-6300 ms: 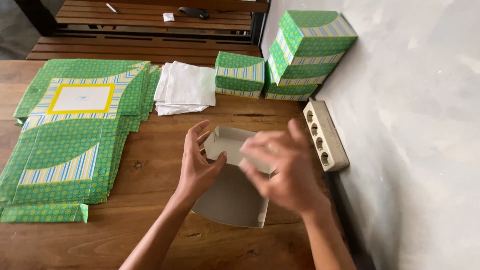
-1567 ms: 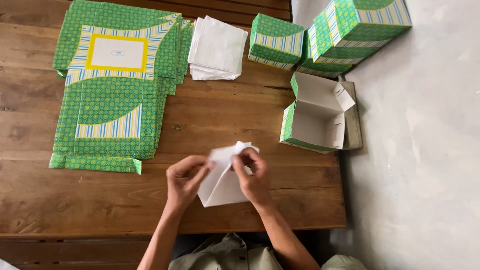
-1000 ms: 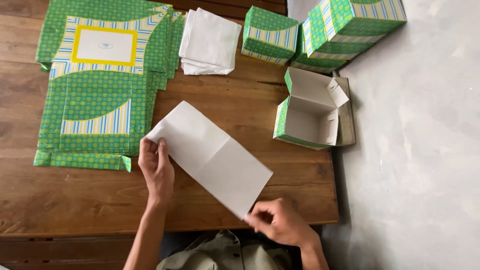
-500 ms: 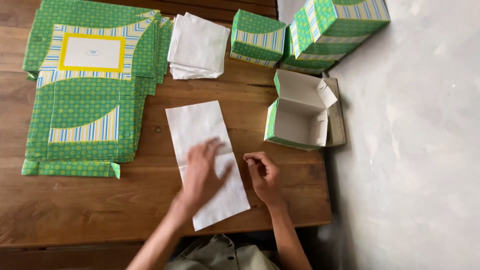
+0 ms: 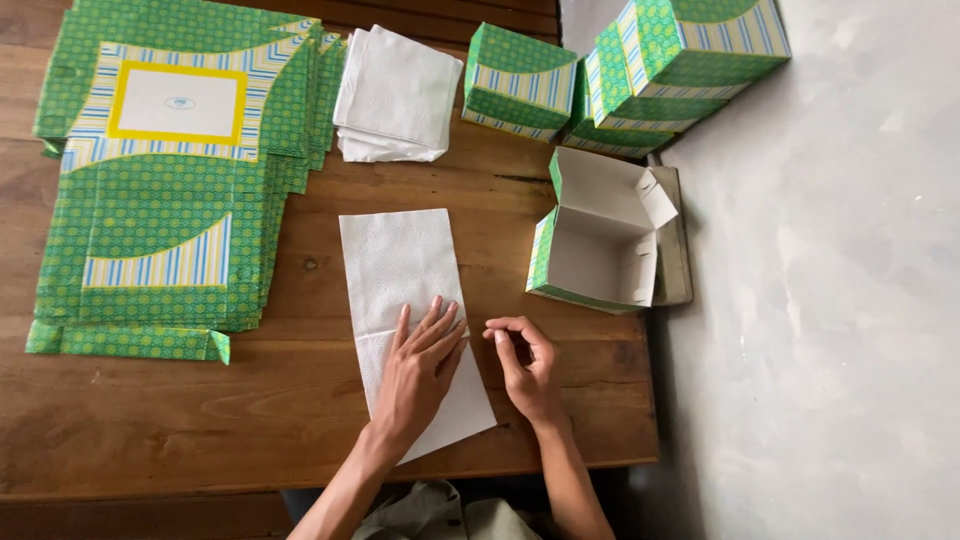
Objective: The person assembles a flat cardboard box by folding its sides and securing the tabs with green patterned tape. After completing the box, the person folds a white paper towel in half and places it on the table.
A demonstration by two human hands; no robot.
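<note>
Three closed green boxes (image 5: pixel 640 75) stand behind one open box (image 5: pixel 600 240).

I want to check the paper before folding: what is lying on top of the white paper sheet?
Only the left hand lies flat on the white paper sheet, on its lower half. The right hand is beside its edge, on the wooden table. The paper under the palm is hidden.

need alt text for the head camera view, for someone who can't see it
A person's left hand presses flat on a white paper sheet lying on a wooden table, while the right hand rests curled just beside its edge. An open green box stands to the right, with flat green box blanks, white napkins and closed boxes behind.
</note>
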